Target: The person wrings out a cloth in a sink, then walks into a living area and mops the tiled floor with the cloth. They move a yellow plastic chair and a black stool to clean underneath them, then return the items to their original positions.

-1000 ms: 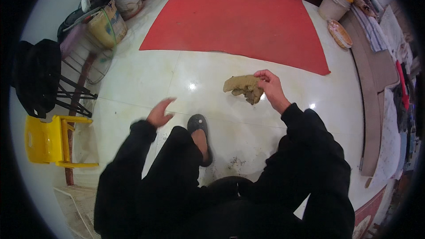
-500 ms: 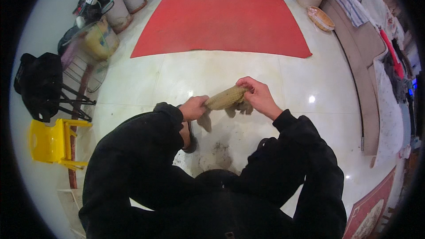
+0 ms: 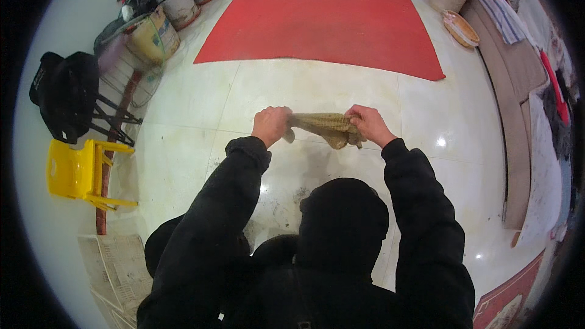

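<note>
Ideally, the left hand (image 3: 272, 125) and right hand (image 3: 369, 125), both closed on the elongated olive-brown knitted cloth (image 3: 322, 123), pull evenly.

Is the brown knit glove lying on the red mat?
No, the brown knit glove is held between the left hand and right hand, over the pale tiled floor.

My left hand (image 3: 271, 125) and my right hand (image 3: 370, 124) grip opposite ends of a brownish cloth (image 3: 323, 123) — stretched between them — above the pale tiled floor (image 3: 195, 100).
</note>
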A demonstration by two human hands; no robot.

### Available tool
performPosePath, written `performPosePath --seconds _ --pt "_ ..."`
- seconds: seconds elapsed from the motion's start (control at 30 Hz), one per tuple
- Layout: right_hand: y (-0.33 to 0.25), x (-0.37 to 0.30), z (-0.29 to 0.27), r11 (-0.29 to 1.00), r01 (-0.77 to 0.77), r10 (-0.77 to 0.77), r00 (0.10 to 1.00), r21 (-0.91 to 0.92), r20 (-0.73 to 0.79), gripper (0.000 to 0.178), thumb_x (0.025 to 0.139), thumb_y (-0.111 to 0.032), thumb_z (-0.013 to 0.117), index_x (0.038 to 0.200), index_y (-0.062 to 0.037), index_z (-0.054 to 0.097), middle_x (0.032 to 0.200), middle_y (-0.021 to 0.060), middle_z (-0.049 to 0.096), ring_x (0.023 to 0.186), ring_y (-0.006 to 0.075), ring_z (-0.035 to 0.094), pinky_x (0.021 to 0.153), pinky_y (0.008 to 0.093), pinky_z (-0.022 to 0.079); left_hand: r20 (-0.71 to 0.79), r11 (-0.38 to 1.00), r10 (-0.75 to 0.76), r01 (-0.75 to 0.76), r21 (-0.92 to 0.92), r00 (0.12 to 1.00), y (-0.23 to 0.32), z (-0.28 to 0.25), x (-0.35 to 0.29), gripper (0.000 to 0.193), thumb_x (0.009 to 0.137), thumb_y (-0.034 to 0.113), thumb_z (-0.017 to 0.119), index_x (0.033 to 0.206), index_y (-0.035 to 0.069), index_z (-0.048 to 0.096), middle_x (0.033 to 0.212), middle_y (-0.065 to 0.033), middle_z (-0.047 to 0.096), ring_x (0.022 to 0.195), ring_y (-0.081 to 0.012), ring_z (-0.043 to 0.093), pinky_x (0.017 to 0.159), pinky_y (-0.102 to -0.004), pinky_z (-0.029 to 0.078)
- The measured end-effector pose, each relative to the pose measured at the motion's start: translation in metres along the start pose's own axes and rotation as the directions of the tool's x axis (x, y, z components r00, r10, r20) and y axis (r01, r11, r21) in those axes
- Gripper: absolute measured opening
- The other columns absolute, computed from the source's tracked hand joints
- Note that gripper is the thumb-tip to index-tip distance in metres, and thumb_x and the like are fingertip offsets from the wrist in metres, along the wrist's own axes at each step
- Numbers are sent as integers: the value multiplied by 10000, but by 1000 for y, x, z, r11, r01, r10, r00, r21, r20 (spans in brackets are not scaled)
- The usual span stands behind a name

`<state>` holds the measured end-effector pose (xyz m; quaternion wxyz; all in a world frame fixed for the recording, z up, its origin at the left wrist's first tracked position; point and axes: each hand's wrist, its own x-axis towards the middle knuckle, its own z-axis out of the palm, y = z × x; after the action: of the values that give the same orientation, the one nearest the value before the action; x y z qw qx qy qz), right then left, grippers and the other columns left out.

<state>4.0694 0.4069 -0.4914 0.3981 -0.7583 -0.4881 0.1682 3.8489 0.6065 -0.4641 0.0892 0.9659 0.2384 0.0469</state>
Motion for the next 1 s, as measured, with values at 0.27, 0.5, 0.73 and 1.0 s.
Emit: performPosePath --seconds 0.27,0.5,0.73,1.0 --pt "18 7 26 984 -73 69 997 163 25 215 885 -100 526 1074 -61 620 957 186 654 881 298 649 804 369 510 41 795 -175 165 -584 984 -35 51 -3 185 943 137 504 906 -28 581 794 -183 645 734 -292 671 647 -383 554" --pt "55 7 24 979 -144 122 981 144 149 236 884 -112 549 1087 -29 638 982 168 673 906 289 655 845 364 510 239 850 108 35 -526 965 -40 60 30 183 919 156 537 950 10 643 775 -179 653 688 -264 663 646 -370 527" --pt "85 73 -26 994 -65 61 997 93 39 253 908 -99 524 1128 -46 636 1014 182 672 925 312 651 847 360 504 208 914 232 -140 -381 950 -44 51 148 139 919 93 509 975 25 616 906 -210 649 853 -410 610 744 -442 500" --pt "148 71 61 882 2 64 990 -472 124 505 813 -52 605 1299 -161 528 1179 156 551 1118 371 518 919 486 461 374 967 256 -228 -118 891 -63 153 161 435 846 68 585 1272 130 524 1360 -143 473 1310 -380 399 992 -476 455"
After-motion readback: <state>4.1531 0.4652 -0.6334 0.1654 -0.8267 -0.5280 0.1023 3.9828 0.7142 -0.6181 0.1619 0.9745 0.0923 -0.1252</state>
